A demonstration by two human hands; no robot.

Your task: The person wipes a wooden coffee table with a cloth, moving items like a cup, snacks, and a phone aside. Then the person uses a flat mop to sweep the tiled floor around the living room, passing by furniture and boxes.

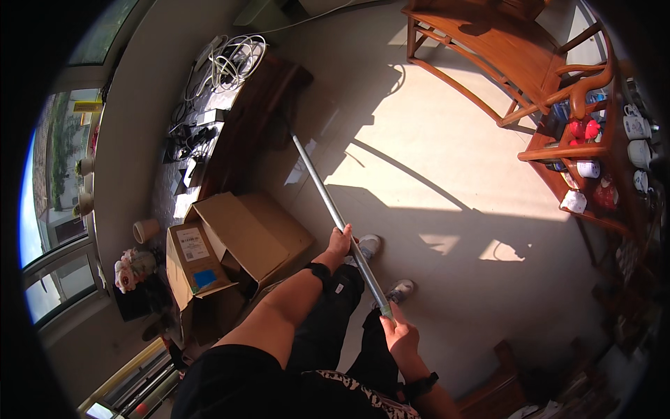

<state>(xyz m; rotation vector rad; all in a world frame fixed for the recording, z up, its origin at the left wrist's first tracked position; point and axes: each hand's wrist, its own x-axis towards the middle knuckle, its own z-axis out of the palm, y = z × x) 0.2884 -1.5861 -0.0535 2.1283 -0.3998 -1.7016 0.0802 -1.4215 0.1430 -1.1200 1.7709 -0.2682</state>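
A long metal pole (322,186) slants across the floor from my body to the dark base of a wooden cabinet (238,123). My left hand (341,241) grips its middle. Lower down, my right hand (402,332) holds the near end, beside a pale green section (386,310). Deep shadow under the cabinet hides the pole's far end, so I cannot tell what is attached there. Both my shoes (402,289) stand on the floor near the pole.
An open cardboard box (251,235) stands left of my legs. Coiled white cables (230,65) and black adapters (196,141) lie on the cabinet top. A wooden armchair (487,52) stands at the upper right, near a wooden shelf (565,153) with cups. Sunlit tiled floor (445,173) lies between.
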